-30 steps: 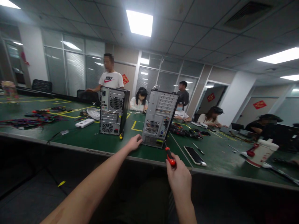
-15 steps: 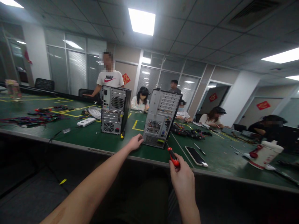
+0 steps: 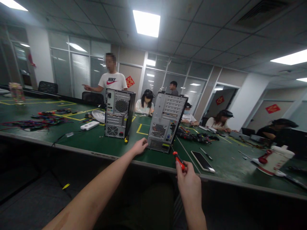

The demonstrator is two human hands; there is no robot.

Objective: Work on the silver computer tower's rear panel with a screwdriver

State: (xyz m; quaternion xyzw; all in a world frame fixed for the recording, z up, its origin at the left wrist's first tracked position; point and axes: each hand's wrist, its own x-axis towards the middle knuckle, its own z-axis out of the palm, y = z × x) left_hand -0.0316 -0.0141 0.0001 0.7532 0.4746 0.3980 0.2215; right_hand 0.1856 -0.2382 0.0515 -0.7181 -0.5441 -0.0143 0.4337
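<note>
The right hand [image 3: 189, 179] grips the red-and-black handle of a screwdriver [image 3: 178, 160], fingers closed round it, its tip at the lower right corner of the right computer case [image 3: 163, 119]. The left hand [image 3: 140, 146], fingers loosely curled, lies at the lower left edge of that case; whether it pinches anything cannot be told. The case stands near the front edge of the green worktop [image 3: 124, 150], right of a second computer case [image 3: 117, 115]. A phone [image 3: 202, 161] lies to the right, a white power strip [image 3: 90, 125] to the left.
</note>
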